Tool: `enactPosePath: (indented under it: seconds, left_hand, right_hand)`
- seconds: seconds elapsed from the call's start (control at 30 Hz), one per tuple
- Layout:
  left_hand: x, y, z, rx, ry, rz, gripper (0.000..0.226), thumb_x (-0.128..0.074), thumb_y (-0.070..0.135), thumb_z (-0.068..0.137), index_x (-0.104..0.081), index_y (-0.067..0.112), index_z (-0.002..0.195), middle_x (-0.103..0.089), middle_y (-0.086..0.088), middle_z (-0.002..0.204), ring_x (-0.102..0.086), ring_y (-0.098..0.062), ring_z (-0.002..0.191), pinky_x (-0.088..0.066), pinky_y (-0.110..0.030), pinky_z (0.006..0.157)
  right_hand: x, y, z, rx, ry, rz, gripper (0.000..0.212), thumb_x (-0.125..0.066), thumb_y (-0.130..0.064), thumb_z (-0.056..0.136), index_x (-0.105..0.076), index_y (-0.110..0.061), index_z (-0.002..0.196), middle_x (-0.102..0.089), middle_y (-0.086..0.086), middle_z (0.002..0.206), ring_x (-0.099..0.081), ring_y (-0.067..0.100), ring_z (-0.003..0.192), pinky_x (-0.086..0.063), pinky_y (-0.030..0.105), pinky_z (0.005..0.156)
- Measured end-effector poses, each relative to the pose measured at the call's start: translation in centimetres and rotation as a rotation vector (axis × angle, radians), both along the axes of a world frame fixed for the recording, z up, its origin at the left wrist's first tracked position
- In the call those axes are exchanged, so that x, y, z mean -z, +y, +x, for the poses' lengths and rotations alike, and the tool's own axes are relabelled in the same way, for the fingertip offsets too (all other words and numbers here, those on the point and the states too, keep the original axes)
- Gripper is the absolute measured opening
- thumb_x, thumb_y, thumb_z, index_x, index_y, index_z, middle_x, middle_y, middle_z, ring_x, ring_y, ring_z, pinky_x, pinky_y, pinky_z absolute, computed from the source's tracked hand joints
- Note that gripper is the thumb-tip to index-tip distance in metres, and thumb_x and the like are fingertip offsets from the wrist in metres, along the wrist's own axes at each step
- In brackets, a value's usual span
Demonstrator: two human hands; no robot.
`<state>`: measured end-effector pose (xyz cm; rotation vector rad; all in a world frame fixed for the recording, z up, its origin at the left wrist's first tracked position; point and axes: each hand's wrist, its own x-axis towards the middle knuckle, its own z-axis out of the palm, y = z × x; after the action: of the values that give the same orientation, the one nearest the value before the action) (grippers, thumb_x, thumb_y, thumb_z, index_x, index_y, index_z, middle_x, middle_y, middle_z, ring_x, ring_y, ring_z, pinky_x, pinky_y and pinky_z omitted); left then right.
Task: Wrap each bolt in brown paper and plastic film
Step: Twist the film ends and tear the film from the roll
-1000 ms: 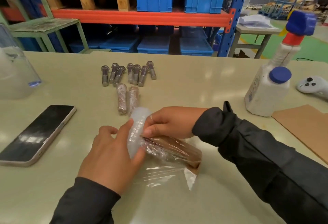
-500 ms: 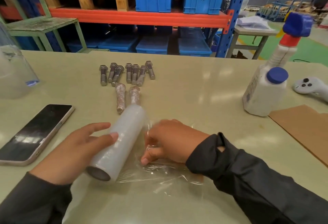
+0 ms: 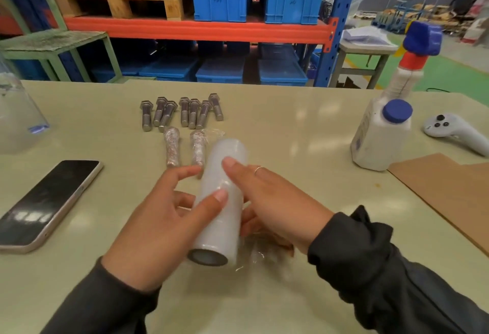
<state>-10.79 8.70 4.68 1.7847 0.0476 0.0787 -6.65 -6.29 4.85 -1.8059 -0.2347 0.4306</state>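
Observation:
Both hands meet at a white roll of plastic film (image 3: 221, 225) held just above the table. My left hand (image 3: 158, 228) grips the roll, thumb on top and fingers behind it. Straight fingers of my right hand (image 3: 277, 201) lie across the roll's upper side. Under my right wrist a bolt in brown paper (image 3: 277, 247) lies on the table with loose film around it, mostly hidden. Several bare steel bolts (image 3: 185, 111) lie in a row farther back. Two wrapped bolts (image 3: 172, 146) (image 3: 198, 147) lie just in front of that row.
A phone (image 3: 50, 201) lies face up at the left, near a clear plastic container (image 3: 18, 116). At the right stand a white spray bottle (image 3: 381, 135), a white controller (image 3: 455, 130) and a sheet of brown paper (image 3: 449, 191). Blue crates fill the racks behind.
My left hand raised the film roll and turned it upright toward the bolts. My right hand left the paper-wrapped bolt on the table and came to rest on the roll.

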Motion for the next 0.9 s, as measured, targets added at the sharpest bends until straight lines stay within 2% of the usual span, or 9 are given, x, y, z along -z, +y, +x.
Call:
enactPosePath:
  seconds: [0.07, 0.13, 0.2, 0.33, 0.47, 0.57, 0.7, 0.8, 0.9]
  left_hand:
    - [0.8, -0.5, -0.2, 0.024, 0.008, 0.020, 0.052, -0.071, 0.062, 0.063, -0.049, 0.047, 0.107, -0.070, -0.001, 0.079, -0.068, -0.007, 0.068, -0.047, -0.014, 0.053]
    - [1.7, -0.1, 0.3, 0.037, 0.020, -0.009, 0.035, -0.061, 0.032, 0.084, -0.048, 0.044, 0.114, -0.072, -0.002, 0.081, -0.069, -0.010, 0.072, -0.054, -0.023, 0.058]
    - [2.9, 0.5, 1.1, 0.037, -0.032, 0.201, 0.050, -0.054, 0.013, 0.090, -0.036, 0.050, 0.120, -0.072, 0.010, 0.084, -0.066, -0.002, 0.078, -0.053, -0.024, 0.069]
    - [4.3, 0.6, 1.5, 0.107, -0.073, 0.572, 0.072, -0.060, 0.018, 0.086, -0.019, 0.043, 0.140, -0.054, 0.036, 0.088, -0.053, 0.017, 0.074, -0.040, -0.005, 0.067]
    - [5.1, 0.7, 1.8, 0.095, -0.120, 0.658, 0.067, -0.065, 0.028, 0.082, -0.028, 0.037, 0.138, -0.049, 0.040, 0.085, -0.046, 0.014, 0.084, -0.032, 0.002, 0.070]
    - [5.4, 0.6, 1.9, 0.077, -0.159, 0.707, 0.055, -0.063, 0.032, 0.084, -0.034, 0.033, 0.130, -0.046, 0.041, 0.088, -0.043, 0.005, 0.092, -0.031, -0.002, 0.071]
    - [5.4, -0.2, 1.5, 0.058, -0.222, 0.779, 0.046, -0.058, 0.037, 0.086, -0.033, 0.033, 0.125, -0.047, 0.032, 0.092, -0.041, -0.001, 0.092, -0.032, -0.017, 0.075]
    - [5.4, -1.0, 0.9, 0.066, -0.264, 0.845, 0.044, -0.053, 0.040, 0.088, -0.030, 0.037, 0.127, -0.045, 0.030, 0.094, -0.036, 0.001, 0.089, -0.029, -0.018, 0.075]
    - [5.1, -1.4, 0.5, 0.125, -0.274, 1.000, 0.045, -0.055, 0.036, 0.088, -0.035, 0.040, 0.128, -0.051, 0.024, 0.100, -0.042, -0.002, 0.093, -0.027, -0.020, 0.076]
  right_hand:
    - [0.7, 0.4, -0.1, 0.067, 0.022, -0.019, 0.043, -0.055, -0.055, 0.081, -0.051, -0.023, 0.110, -0.067, 0.003, 0.101, -0.067, 0.024, 0.088, -0.054, 0.044, 0.084]
    - [1.1, 0.3, -0.1, 0.113, 0.073, -0.001, 0.049, -0.057, -0.049, 0.077, -0.045, -0.024, 0.118, -0.063, 0.002, 0.107, -0.064, 0.024, 0.096, -0.051, 0.045, 0.089]
    - [1.3, 0.1, -0.3, 0.112, 0.108, 0.023, 0.061, -0.057, -0.052, 0.068, -0.043, -0.025, 0.121, -0.063, 0.003, 0.110, -0.063, 0.026, 0.098, -0.050, 0.045, 0.090]
    - [0.9, -0.4, -0.5, 0.099, 0.060, 0.022, 0.066, -0.063, -0.048, 0.077, -0.032, -0.027, 0.132, -0.059, 0.001, 0.116, -0.063, 0.025, 0.099, -0.051, 0.042, 0.089]
    - [-0.5, -2.4, -1.0, 0.070, -0.111, -0.165, 0.082, -0.060, -0.050, 0.079, -0.001, -0.060, 0.136, -0.054, -0.006, 0.117, -0.063, 0.013, 0.088, -0.052, 0.025, 0.078]
    - [-1.5, -4.4, -1.7, 0.057, -0.295, -0.464, 0.067, -0.047, -0.062, 0.076, 0.001, -0.076, 0.121, -0.047, -0.003, 0.116, -0.058, 0.015, 0.088, -0.046, 0.023, 0.077]
    - [-0.8, -7.1, -2.1, 0.145, -0.385, -0.759, 0.061, -0.044, -0.060, 0.085, 0.002, -0.076, 0.122, -0.030, -0.009, 0.096, -0.053, 0.009, 0.063, -0.032, 0.008, 0.059]
    - [0.3, -8.5, -2.6, 0.154, -0.302, -0.883, 0.059, -0.045, -0.060, 0.086, -0.006, -0.070, 0.129, -0.028, -0.004, 0.107, -0.053, 0.008, 0.070, -0.032, 0.008, 0.060]
    - [1.5, -8.9, -2.9, 0.136, -0.233, -0.988, 0.052, -0.038, -0.066, 0.086, -0.017, -0.063, 0.134, -0.016, -0.002, 0.136, -0.056, 0.019, 0.099, -0.037, 0.019, 0.078]
